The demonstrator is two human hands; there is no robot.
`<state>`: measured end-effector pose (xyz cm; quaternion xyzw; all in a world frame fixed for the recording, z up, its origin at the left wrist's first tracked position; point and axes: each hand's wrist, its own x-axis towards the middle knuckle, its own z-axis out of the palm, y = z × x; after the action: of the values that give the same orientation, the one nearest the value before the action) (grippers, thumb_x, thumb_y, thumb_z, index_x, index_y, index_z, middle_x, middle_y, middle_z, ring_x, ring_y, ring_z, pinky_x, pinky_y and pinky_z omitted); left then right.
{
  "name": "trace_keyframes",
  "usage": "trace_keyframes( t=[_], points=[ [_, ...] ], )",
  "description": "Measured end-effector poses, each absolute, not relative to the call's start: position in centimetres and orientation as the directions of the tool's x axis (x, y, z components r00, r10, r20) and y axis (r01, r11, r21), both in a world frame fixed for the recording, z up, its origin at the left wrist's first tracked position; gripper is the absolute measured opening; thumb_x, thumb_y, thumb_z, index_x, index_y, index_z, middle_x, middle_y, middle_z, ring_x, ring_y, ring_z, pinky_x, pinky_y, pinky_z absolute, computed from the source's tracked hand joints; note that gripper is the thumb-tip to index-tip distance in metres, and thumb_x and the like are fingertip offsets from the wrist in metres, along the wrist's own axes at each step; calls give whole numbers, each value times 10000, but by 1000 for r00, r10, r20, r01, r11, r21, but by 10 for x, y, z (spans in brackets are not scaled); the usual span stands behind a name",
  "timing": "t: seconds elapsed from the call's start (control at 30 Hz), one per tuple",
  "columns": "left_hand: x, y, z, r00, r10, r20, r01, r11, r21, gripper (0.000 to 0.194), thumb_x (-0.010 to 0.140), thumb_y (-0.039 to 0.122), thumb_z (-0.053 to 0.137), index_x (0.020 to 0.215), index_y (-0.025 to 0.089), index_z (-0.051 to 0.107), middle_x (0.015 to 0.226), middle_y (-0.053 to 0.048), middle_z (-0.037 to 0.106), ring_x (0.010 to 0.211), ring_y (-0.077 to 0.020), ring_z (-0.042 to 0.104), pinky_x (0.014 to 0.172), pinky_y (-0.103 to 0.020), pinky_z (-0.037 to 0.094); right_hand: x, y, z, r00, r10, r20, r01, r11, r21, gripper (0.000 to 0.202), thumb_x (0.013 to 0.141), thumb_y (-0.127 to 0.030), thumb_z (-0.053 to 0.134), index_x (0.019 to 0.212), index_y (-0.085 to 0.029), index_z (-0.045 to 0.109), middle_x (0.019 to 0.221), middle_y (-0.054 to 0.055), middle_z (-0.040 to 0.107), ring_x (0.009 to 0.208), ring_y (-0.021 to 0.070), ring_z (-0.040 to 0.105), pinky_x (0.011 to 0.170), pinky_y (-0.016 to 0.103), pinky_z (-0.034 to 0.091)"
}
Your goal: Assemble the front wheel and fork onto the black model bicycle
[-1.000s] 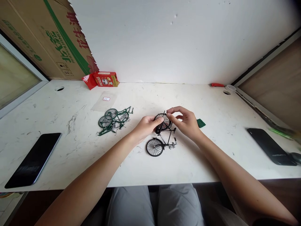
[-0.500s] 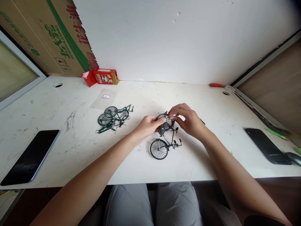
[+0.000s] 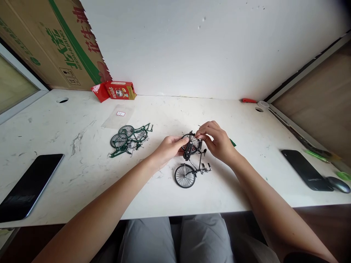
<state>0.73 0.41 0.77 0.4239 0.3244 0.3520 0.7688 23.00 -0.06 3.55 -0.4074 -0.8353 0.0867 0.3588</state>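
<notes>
A black model bicycle (image 3: 185, 176) is held over the table, its rear wheel away from me and its front wheel and handlebars towards me. My left hand (image 3: 170, 150) grips the rear wheel from the left, thumb on top near the hub. From the right, my right hand (image 3: 216, 140) pinches at the rear end of the bicycle with thumb and fingertips; a small part there is too fine to make out. To the left lie green model bicycle parts (image 3: 131, 138), with wheels and frame pieces together.
Behind the green parts lies a clear plastic bag (image 3: 118, 116) with a label. A red box (image 3: 120, 90) stands at the back. Phones lie left (image 3: 33, 186) and right (image 3: 305, 170), a mouse (image 3: 338, 184) beside the latter. A green piece (image 3: 233, 143) shows behind my right hand.
My left thumb has shifted slightly on the rear wheel, and more of the hub now shows. My right fingertips stay at the bicycle's rear. The whole view has shifted slightly.
</notes>
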Motion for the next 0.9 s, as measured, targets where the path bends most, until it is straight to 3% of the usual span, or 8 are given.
trace_keyframes(
  t=[0.3,0.5,0.9],
  points=[
    [8,4,11,542,808,-229,-271,426,863,282,914,368,773,963,92,802,1035,-153,772,920,-201,689,847,-350,551,226,-2,34,-364,735,572,627,648,-432,154,1051,-232,590,956,-277,702,929,74,692,925,262,609,828,466,517],
    [7,5,8,542,812,-217,-262,409,874,297,914,390,772,958,97,792,1017,-145,765,918,-203,687,866,-366,548,226,-1,31,-351,761,545,623,625,-470,147,1057,-297,596,950,-275,695,941,79,701,925,268,621,844,481,524],
    [7,2,10,563,802,-199,-246,393,886,349,893,434,813,1027,112,808,1051,-138,760,935,-193,677,877,-365,542,225,-2,34,-394,733,555,673,641,-368,165,1055,-218,567,981,-279,700,976,84,662,962,275,593,829,474,518]
  ],
)
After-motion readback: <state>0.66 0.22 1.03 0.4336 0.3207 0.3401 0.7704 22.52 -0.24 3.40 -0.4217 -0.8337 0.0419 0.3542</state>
